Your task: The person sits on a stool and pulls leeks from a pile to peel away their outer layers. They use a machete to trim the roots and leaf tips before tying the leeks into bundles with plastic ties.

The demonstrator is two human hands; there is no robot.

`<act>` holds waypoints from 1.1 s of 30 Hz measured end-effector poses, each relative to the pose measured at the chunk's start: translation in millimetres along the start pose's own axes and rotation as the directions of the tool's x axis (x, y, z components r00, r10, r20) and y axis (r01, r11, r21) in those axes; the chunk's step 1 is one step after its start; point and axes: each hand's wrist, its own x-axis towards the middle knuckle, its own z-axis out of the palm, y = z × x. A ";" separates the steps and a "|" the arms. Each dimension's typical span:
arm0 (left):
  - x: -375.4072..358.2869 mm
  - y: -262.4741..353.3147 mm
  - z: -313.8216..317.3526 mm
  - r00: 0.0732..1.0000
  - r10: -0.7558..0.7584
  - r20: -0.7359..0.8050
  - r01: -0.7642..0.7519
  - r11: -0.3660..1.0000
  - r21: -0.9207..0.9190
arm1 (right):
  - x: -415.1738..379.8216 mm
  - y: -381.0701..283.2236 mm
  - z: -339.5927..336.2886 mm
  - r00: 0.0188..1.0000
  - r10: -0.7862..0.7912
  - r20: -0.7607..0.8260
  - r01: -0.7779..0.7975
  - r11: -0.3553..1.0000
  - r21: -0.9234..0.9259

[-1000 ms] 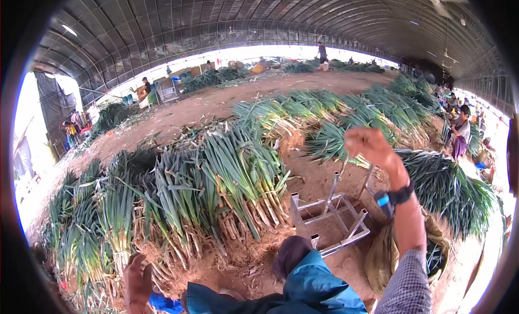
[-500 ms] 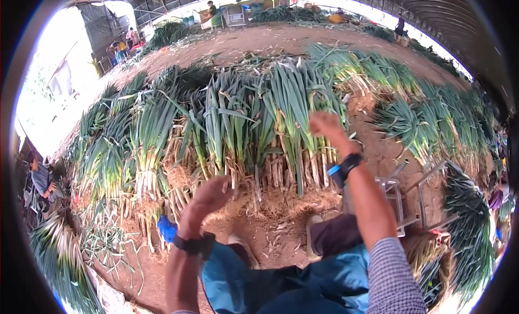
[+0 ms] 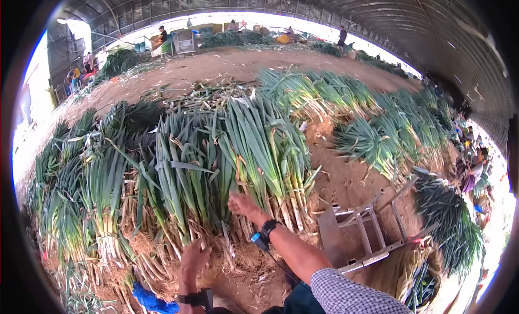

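Observation:
My right hand [image 3: 246, 206] is low over the stalks of a bundle of green onions [image 3: 265, 146], its fingers loosely bent and a little apart. Nearer to me, my left hand [image 3: 195, 254] hovers by the root ends of a neighbouring bundle of green onions [image 3: 186, 179], fingers half curled and spread. Neither hand shows anything in its grasp. The bundles lie side by side, with green leaves pointing away from me and pale stems and shaggy roots [image 3: 246, 254] towards me. Each wrist wears a black band.
A metal folding frame [image 3: 362, 233] stands at my right, beside a dark green onion heap [image 3: 446, 222]. Blue plastic [image 3: 154, 299] lies at lower left. More bundles [image 3: 389, 130] rest across the dirt floor [image 3: 216, 70]. A person [image 3: 476, 168] is at far right, others farther back.
The view has turned right and tipped upward. My right hand has come down from above the leaves to the stalks. The left hand has lowered towards the roots.

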 end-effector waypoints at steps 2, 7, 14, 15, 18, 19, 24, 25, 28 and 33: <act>0.8 2.2 -7.4 1.000 -0.016 -0.020 0.016 1.000 0.014 | 6.0 23.7 15.6 0.996 0.083 -0.039 -0.087 0.991 -0.098; 7.8 0.1 -15.2 0.995 0.020 -0.102 -0.012 0.997 0.073 | 33.9 68.1 47.1 0.994 0.104 -0.037 -0.110 0.956 -0.271; 5.4 1.4 -18.1 0.986 0.032 -0.165 -0.019 0.997 0.076 | 26.0 72.1 73.9 0.993 -0.029 0.117 0.056 0.971 -0.232; 3.6 8.8 -24.2 0.992 0.005 -0.128 0.004 0.997 0.073 | 28.2 75.3 74.8 0.990 -0.030 0.138 0.063 0.969 -0.240; 4.0 25.0 -38.0 0.986 -0.160 0.037 0.157 0.986 0.060 | 32.7 81.6 77.1 0.981 -0.026 0.194 0.075 0.965 -0.252; 5.0 25.5 -37.5 0.988 -0.154 0.031 0.152 0.986 0.067 | 33.6 83.3 76.9 0.978 -0.023 0.208 0.077 0.964 -0.255; 5.7 28.4 -38.9 0.989 -0.148 0.031 0.144 0.984 0.103 | 37.7 85.7 77.7 0.963 -0.014 0.268 0.086 0.962 -0.261; 5.5 28.3 -39.5 0.989 -0.144 0.027 0.140 0.985 0.101 | 36.2 83.6 78.4 0.966 -0.027 0.256 0.096 0.962 -0.258; 5.0 23.4 -35.8 0.996 -0.071 -0.052 0.076 0.992 0.102 | 37.9 88.2 78.5 0.979 -0.111 0.169 0.160 0.939 -0.306; 3.3 30.8 -43.2 0.989 -0.151 0.010 0.150 0.986 0.069 | 35.9 81.1 78.0 0.993 -0.084 0.085 0.110 0.922 -0.371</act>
